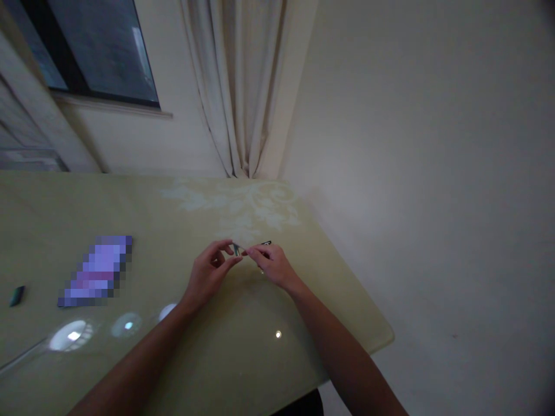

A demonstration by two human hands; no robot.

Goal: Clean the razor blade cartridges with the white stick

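My left hand (210,270) holds a small thin piece (236,249), pale with a bluish part, between thumb and forefinger. It is too small for me to tell its kind. Close beside it, my right hand (274,264) is closed in a pinch, its fingertips meeting the same piece. A slim dark-ended thing (266,243) sticks out past the right hand's knuckles; most of it is hidden by the fingers. Both hands are just above the glossy table (225,358).
To the left lies a flat purple item (97,271), blurred by pixels. Further left is a small dark green object (17,296), with a white cable (21,358) nearer me. Lamps reflect in the tabletop. A curtain (243,86) and walls bound the table's far and right sides.
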